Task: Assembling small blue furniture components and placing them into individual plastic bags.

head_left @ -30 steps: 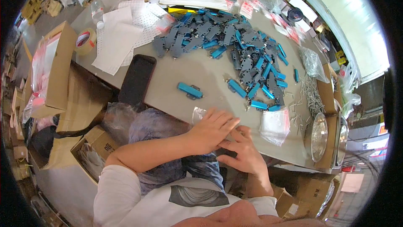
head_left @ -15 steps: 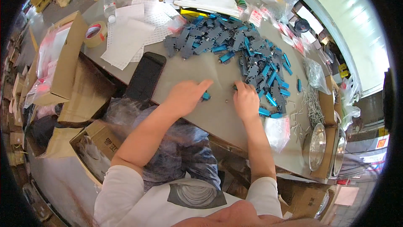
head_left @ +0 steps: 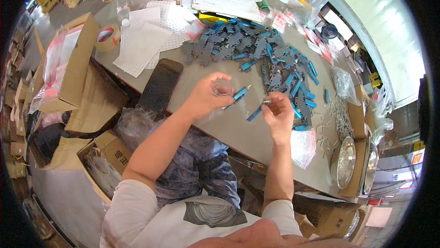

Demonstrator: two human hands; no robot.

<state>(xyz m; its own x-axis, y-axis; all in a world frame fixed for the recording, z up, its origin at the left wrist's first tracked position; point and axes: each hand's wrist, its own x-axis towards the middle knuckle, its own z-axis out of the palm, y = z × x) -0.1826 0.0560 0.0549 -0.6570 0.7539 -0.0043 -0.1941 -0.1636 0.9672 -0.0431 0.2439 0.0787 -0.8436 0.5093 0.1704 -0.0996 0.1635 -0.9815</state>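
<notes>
My left hand (head_left: 208, 96) is closed on a slim blue and dark part (head_left: 240, 93) with a thin pale tip pointing away to the far right. A clear, rounded plastic outline (head_left: 222, 89) shows at its fingers; I cannot tell what it is. To the right, my right hand (head_left: 280, 114) pinches another blue and dark part (head_left: 255, 114), with a small shiny bit between the fingertips. The two parts are apart, just above the grey table (head_left: 224, 131). Beyond both hands spreads a heap of similar blue and dark grey parts (head_left: 275, 60).
A black phone (head_left: 161, 85) lies left of my left hand, with paper sheets (head_left: 144, 41) and a tape roll (head_left: 107, 38) behind. Small clear bags (head_left: 303, 147), loose metal pins (head_left: 341, 117) and a metal bowl (head_left: 346, 162) are at the right. An open carton (head_left: 73, 64) stands left.
My left hand has risen slightly and now shows the part sticking out of its fingers. My right hand has drawn back from the heap's edge and turned, with a part in its fingertips.
</notes>
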